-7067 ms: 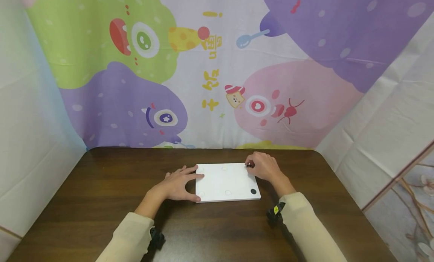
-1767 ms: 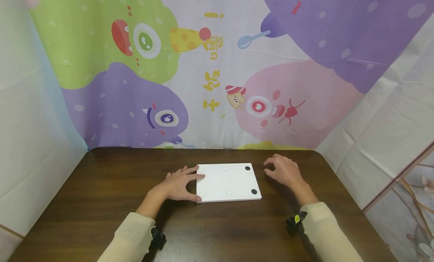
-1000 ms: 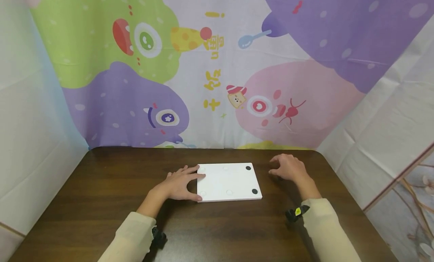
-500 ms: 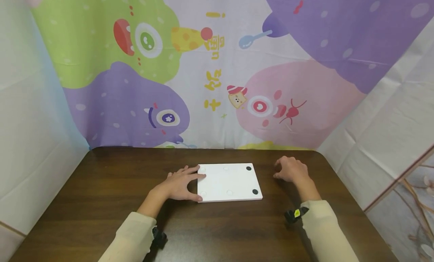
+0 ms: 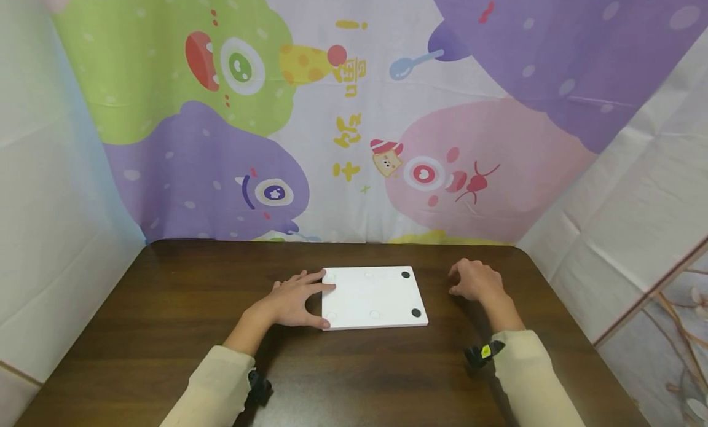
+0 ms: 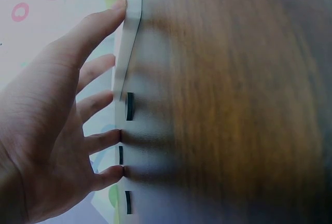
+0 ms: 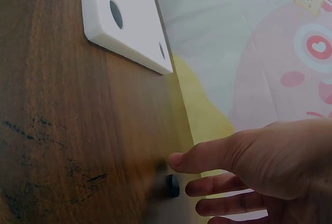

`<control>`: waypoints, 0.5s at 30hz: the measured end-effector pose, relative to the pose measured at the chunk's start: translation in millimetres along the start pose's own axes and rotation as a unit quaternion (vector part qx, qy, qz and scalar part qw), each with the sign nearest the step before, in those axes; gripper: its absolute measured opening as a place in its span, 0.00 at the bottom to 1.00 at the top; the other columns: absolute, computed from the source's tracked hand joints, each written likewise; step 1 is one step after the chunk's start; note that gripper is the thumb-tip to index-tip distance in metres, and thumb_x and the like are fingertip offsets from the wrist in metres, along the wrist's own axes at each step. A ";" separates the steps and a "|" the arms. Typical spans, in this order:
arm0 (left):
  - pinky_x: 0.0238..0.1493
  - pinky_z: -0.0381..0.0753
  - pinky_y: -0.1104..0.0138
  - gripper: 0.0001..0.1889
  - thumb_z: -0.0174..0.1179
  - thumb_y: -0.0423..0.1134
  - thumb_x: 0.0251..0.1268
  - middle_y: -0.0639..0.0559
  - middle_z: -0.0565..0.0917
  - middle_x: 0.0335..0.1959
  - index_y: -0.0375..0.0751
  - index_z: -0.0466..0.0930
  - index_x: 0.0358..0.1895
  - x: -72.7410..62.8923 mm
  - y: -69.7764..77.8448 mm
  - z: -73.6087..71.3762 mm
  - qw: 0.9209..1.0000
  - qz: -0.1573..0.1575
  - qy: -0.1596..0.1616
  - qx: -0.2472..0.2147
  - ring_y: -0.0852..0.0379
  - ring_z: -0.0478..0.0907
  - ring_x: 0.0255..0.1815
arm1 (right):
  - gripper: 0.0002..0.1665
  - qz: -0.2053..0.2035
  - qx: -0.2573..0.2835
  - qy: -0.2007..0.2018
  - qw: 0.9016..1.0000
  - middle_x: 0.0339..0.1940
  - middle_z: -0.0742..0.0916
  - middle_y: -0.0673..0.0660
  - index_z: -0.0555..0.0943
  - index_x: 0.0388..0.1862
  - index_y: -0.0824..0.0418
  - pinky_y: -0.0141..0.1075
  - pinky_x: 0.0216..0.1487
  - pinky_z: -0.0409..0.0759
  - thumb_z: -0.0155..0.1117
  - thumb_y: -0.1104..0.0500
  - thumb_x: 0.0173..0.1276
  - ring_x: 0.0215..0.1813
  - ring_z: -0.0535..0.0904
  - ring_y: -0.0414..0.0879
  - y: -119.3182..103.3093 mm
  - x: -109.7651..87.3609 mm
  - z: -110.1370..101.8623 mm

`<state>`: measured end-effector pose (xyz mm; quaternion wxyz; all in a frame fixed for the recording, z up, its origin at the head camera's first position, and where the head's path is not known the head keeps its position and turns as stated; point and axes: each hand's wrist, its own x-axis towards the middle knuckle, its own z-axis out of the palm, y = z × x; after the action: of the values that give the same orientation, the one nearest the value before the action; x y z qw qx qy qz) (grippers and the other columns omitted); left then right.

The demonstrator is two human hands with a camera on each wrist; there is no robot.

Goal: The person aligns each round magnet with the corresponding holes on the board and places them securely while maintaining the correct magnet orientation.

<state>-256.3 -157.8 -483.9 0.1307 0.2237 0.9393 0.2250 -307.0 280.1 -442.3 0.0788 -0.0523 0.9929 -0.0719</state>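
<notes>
A white rectangular board (image 5: 354,298) lies flat on the table, with shallow round recesses. Two black discs (image 5: 416,313) fill the recesses at its right end. My left hand (image 5: 290,299) is spread at the board's left end, with thumb and fingertips on its edge and corner. Around those fingers, the left wrist view shows further black discs (image 6: 129,106) on the table; the hand hides them from the head view. To the right of the board, my right hand (image 7: 254,172) hovers low, thumb and fingers apart, its fingertips right by another small black disc (image 7: 173,186).
The brown wooden table (image 5: 354,378) ends at a cartoon-printed curtain (image 5: 354,218). Pale fabric panels (image 5: 608,230) close in both sides. A black wrist camera (image 5: 481,353) is strapped at each cuff.
Earlier my right hand was setting a black disc at the board's far right corner. It has since let go and moved right, down to the table. My left hand stays put.
</notes>
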 end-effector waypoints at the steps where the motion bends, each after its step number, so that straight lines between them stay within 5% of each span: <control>1: 0.78 0.50 0.10 0.49 0.78 0.66 0.65 0.46 0.58 0.96 0.56 0.72 0.87 -0.1 0.1 -0.1 1.000 0.000 0.000 0.000 0.22 0.51 0.94 | 0.24 -0.001 0.001 -0.001 1.000 0.66 0.91 0.70 0.91 0.63 0.60 0.67 0.53 0.88 0.83 0.56 0.70 0.63 0.89 0.75 0.2 -0.1 0.5; 15: 0.79 0.50 0.11 0.49 0.78 0.66 0.64 0.46 0.58 0.96 0.55 0.72 0.87 -1.1 2.4 -1.2 1.000 -0.004 -0.001 -0.003 0.23 0.51 0.95 | 0.17 0.002 0.017 -0.017 1.000 0.63 0.94 0.64 0.94 0.58 0.56 0.65 0.54 0.89 0.82 0.59 0.72 0.63 0.90 0.71 5.6 3.7 7.4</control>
<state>-254.9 -156.8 -481.5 0.1334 0.2195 0.9393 0.2274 -309.9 284.2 -451.0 0.0971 -0.0498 0.9902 -0.0872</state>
